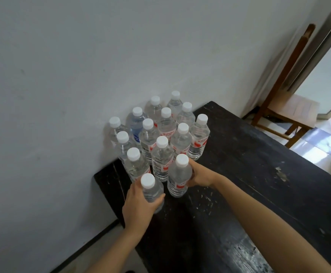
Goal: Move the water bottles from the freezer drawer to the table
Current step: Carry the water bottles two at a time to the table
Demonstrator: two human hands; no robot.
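L hand (138,205) is wrapping fingers and thumb round the mid-body of a clear water bottle (152,191), white cap up, at the near-left edge of the black wooden table (259,184). R hand (201,177) is gripping a red-label bottle (178,180) from its right side, just beside the first. Can't tell if either base is touching the tabletop. Behind them approx a dozen more capped bottles (161,133) are standing upright in a tight cluster vs the white wall (81,66), one w/ a blue label (136,134). The freezer drawer isn't in view. A wooden chair (291,111) is standing past the table's far end.

Handling, as a guess: the bottles look full, so fairly heavy. Thin plastic is probably giving under a squeeze, and may be damp and slick if cold. A mid-body wrap looks safest, while pinching the cap alone is risking a slip. Setting down gently matters, as a nudge could topple the neighbours.
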